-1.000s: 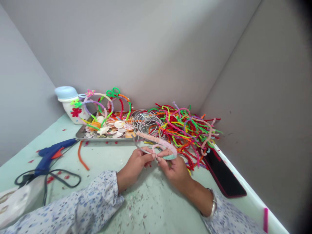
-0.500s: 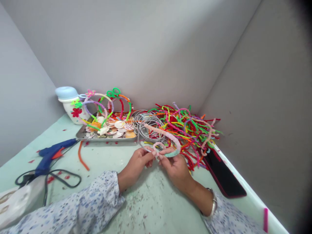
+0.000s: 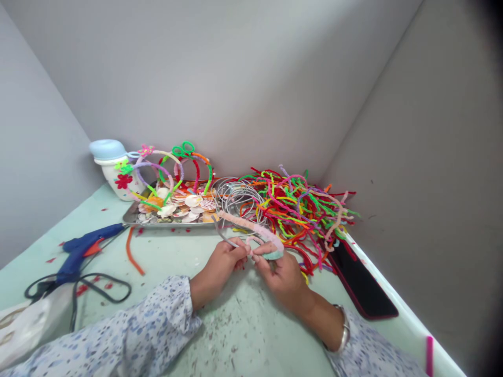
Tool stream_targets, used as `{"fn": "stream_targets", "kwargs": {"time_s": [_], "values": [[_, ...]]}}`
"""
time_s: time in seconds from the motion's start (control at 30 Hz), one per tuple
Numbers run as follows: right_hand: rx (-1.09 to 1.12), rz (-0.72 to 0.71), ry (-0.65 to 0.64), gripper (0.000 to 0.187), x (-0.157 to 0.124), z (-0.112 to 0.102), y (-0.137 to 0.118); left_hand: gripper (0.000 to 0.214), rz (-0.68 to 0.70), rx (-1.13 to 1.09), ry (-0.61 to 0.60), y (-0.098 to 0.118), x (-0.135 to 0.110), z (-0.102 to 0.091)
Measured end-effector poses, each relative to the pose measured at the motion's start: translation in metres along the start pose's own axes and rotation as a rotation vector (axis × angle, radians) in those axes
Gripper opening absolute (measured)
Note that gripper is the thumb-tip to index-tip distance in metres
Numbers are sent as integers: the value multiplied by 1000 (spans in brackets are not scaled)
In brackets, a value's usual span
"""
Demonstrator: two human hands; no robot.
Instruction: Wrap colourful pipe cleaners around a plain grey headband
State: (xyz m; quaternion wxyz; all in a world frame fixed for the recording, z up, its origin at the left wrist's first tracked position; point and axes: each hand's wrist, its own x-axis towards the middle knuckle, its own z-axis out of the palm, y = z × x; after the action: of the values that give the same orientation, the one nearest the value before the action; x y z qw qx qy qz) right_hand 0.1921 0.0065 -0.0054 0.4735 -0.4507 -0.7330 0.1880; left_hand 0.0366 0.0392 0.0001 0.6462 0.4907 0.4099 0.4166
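Between my hands is a curved headband (image 3: 257, 228) of wire, partly wrapped in pink and pale green pipe cleaner, with a bare grey wire end (image 3: 220, 230) sticking up on the left. My left hand (image 3: 223, 264) is closed, thumb and fingers pinching the headband near that bare end. My right hand (image 3: 281, 272) is closed too, gripping the pale green stretch while its fingertips pinch a small loop of pink pipe cleaner (image 3: 254, 240) close to my left fingertips. Fingers partly hide where the pink strand meets the wire.
Behind my hands lie a coil of grey wire (image 3: 240, 195) and a tangled heap of coloured pipe cleaners (image 3: 302, 201). A metal tray (image 3: 173, 225) holds shells and finished headbands (image 3: 155, 165). A blue glue gun (image 3: 76, 256), a white jar (image 3: 118, 178) and a black phone (image 3: 363, 280) are around.
The headband has tipped left and lower, its pink arc now nearer the table. The small pink loop has shrunk between my fingertips. Both hands stay at nearly the same place.
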Motion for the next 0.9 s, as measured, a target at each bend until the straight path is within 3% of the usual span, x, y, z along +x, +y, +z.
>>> {"fn": "stream_targets", "kwargs": {"time_s": [0.33, 0.73, 0.8, 0.9], "values": [[-196, -130, -66, 15, -2, 0, 1, 22, 24, 71, 20, -1, 2, 0], [-190, -331, -164, 29, -4, -1, 10, 18, 21, -33, 5, 5, 1, 2], [-193, -318, -154, 25, -3, 0, 9, 19, 38, -18, 6, 3, 2, 1], [-167, -162, -68, 16, -1, 0, 5, 23, 57, 37, 11, 0, 2, 1]]}}
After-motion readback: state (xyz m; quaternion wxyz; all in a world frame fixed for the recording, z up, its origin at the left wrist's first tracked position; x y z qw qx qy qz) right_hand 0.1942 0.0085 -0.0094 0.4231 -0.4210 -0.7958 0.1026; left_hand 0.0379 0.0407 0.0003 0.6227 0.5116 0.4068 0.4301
